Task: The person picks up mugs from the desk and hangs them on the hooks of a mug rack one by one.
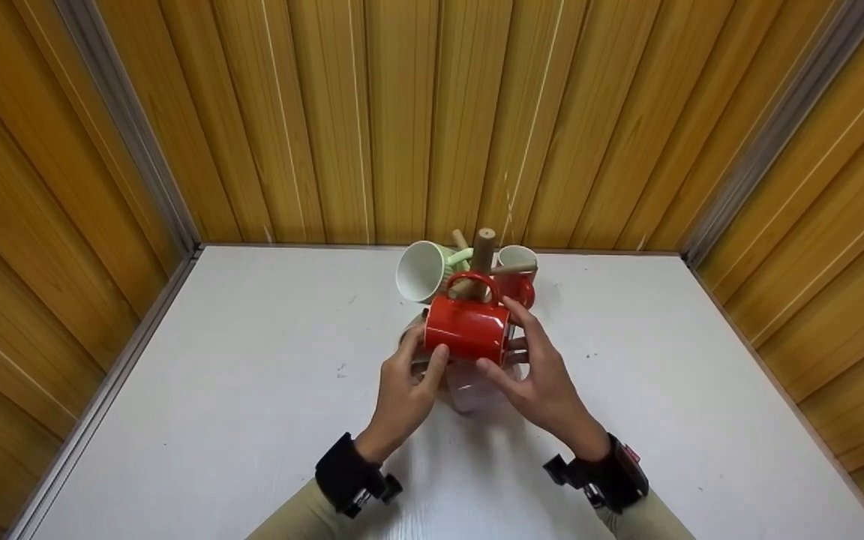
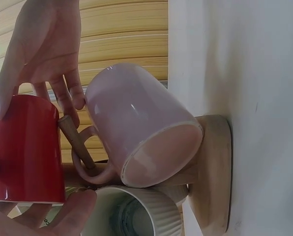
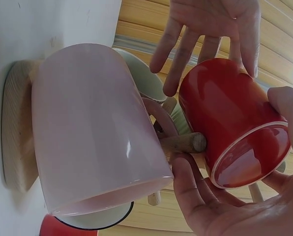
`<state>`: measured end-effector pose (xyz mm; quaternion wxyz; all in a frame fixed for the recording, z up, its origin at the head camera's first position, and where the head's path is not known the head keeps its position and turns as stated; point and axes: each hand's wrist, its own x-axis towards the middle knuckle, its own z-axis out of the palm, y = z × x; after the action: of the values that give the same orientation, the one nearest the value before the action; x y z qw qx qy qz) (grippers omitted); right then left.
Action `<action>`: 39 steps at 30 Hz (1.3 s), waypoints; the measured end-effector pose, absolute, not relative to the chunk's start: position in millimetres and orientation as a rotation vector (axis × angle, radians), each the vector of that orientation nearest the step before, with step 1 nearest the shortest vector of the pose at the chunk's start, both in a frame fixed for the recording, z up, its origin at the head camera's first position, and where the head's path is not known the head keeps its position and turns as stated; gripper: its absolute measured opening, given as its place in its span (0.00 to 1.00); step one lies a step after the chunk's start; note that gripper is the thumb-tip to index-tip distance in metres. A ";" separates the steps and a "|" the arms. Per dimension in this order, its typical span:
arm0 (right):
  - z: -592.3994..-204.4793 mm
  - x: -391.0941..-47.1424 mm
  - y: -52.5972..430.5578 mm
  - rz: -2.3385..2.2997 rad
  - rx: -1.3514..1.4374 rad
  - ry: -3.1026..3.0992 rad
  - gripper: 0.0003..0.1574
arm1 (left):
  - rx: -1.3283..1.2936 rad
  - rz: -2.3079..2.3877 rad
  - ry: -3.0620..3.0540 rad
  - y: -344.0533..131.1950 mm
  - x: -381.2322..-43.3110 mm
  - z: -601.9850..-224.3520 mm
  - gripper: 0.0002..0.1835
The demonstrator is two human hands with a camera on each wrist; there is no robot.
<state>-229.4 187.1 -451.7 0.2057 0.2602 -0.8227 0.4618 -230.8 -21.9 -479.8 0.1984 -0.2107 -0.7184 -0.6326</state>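
Note:
Both hands hold a red mug [image 1: 468,328] lying sideways in front of a wooden mug tree [image 1: 484,247]. My left hand [image 1: 407,390] grips its left end between thumb and fingers. Around the right end are the thumb and fingers of my right hand [image 1: 548,382]. The mug's handle [image 1: 475,279] points up and overlaps a peg of the tree in the head view. Just below, a pink mug [image 2: 141,123] hangs by its handle on a lower peg [image 2: 77,142], close to the fingers of both hands.
A pale green mug [image 1: 422,271] hangs at the tree's back left. Another red mug [image 1: 511,283], white inside, hangs at the back right. The tree's wooden base [image 2: 214,172] stands on the white table [image 1: 274,360], before a wood-panelled wall [image 1: 394,120].

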 end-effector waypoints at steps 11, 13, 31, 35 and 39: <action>-443.7 -235.0 192.6 1.327 0.754 -2.312 0.55 | -0.507 -1.613 -1.960 -31.7 -240.1 -459.6 0.17; -442.1 -234.6 192.5 1.334 0.746 -2.315 0.55 | -0.503 -1.575 -1.938 -31.5 -241.4 -454.3 0.16; -449.3 -237.5 197.4 1.273 0.781 -2.329 0.52 | -0.791 -1.273 -2.017 -15.6 -268.5 -392.0 0.29; -444.4 -240.4 199.3 1.263 0.781 -2.323 0.51 | -0.838 -1.273 -2.074 -14.8 -275.0 -383.7 0.31; -438.9 -246.3 202.4 1.245 0.769 -2.302 0.49 | -0.866 -1.294 -2.106 -16.4 -278.8 -380.7 0.30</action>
<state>-246.3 202.4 -438.9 0.2053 0.2758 -0.8260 0.4466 -278.8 -16.4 -380.7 0.2580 -0.3193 -0.7769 -0.4774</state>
